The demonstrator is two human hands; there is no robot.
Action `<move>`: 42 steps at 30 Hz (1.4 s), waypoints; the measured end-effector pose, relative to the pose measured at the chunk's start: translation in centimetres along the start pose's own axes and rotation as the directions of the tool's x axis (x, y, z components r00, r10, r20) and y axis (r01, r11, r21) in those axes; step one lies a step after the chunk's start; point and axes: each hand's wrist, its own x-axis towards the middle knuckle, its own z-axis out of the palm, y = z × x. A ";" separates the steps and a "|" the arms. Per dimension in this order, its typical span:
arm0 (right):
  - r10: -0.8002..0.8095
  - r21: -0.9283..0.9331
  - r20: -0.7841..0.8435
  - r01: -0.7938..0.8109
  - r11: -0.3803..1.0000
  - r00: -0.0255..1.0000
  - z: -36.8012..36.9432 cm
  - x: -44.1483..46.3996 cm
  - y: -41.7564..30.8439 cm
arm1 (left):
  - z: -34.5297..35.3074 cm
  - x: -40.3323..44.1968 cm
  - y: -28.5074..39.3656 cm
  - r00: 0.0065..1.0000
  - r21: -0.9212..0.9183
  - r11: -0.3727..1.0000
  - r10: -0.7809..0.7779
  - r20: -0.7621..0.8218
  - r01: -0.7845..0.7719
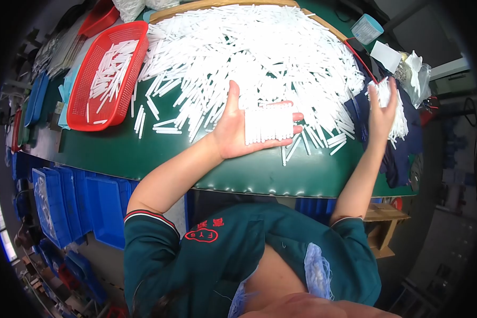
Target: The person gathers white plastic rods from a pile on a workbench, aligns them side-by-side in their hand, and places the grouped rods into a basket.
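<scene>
My left hand (232,131) is palm up with its fingers stretched out. Across the palm and fingers lies a neat row of short white plastic sticks (269,125), side by side. Behind and under this hand spreads a large heap of the same white sticks (238,47). At the right, my right hand (382,114) is raised at a smaller pile of white sticks (399,119) on dark blue cloth (400,164). Its thumb and fingers are apart, with sticks visible between and behind them. Whether the fingertips touch any stick is unclear.
A red perforated basket (75,106) with loose white sticks stands at the left of the green table (159,156). A wooden edge strip (217,6) borders the heap's back. A whitish cup (367,29) is at the back right. Blue crates (105,204) are below the table's left.
</scene>
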 end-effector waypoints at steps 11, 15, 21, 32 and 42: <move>-0.281 0.279 0.626 0.128 0.952 0.727 5.6 -6.3 -9.1 | 0.5 -0.1 -0.5 0.998 0.063 0.998 -0.005 -0.064 0.009; -0.305 0.257 0.613 0.181 0.949 0.729 5.2 -6.0 -8.8 | 0.4 0.1 -0.5 0.996 0.024 0.999 0.023 -0.083 -0.021; -0.298 0.265 0.621 0.164 0.950 0.725 5.0 -6.1 -8.6 | 0.4 0.2 -0.5 0.995 0.104 0.994 0.048 -0.089 -0.038; -0.468 0.299 0.671 0.368 0.880 0.575 3.4 -5.0 -9.7 | 0.7 -0.1 -0.1 0.992 0.139 0.986 0.105 -0.072 -0.094; -0.455 0.344 0.708 0.299 0.890 0.540 3.5 -5.2 -9.5 | 0.5 0.1 -0.4 0.997 0.100 0.993 0.071 -0.030 -0.067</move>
